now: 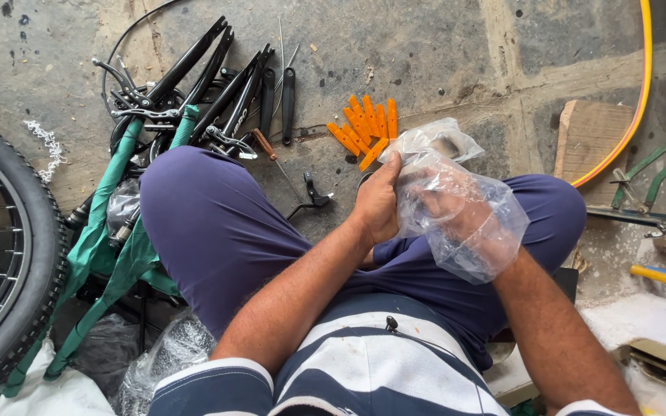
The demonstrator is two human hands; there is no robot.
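- Head view, looking down at a seated person: a clear plastic bag [468, 223] is held over the lap, between the two raised knees.
- Bag contents: the right hand [450, 208] is pushed inside it, seen only dimly through the crinkled film; whether anything else lies in the bag cannot be told.
- Upper part of the bag: bunched and folded back above the hands, with a small dark item showing faintly through the film.
- Left hand [377, 204]: forearm raised from the lap, thumb uppermost, fingers closed on the bag's left edge.
- Right hand: forearm rising from the lower right, wrist at the bag's mouth; whether its fingers are apart or together cannot be told through the plastic.
- Floor [425, 54]: rough grey concrete.
- Orange tyre levers [365, 127]: a fanned cluster lying on the floor just beyond the bag.
- Black bicycle parts [194, 92]: a pile to the upper left, near a screwdriver [271, 154].
- Green bicycle frame [109, 231]: beside the left knee, next to a spoked wheel [1, 262] at the left edge.
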